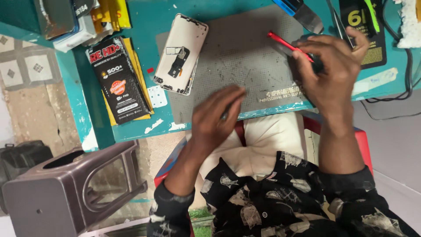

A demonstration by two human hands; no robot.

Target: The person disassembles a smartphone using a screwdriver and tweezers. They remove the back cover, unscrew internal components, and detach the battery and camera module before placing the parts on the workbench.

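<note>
A thin red tool (289, 45) is gripped in the closed right hand (331, 70) over the grey work mat (245, 57). The blurred left hand (215, 118) is curled at the mat's near edge; whether anything is held cannot be told. An opened phone (180, 55) is laid face down at the mat's left edge.

Setting: small phone repair workshop. Evidence: teal tabletop (131, 125) with chipped paint, carrying a grey anti-slip work mat (245, 57); opened phone (180, 53) lying back-off, insides exposed, at the mat's left edge; boxed spare-part packs (117, 81) stacked beside it; hand tools (302, 13) at the far edge. Plastic stool (66, 188) on the floor.
</note>
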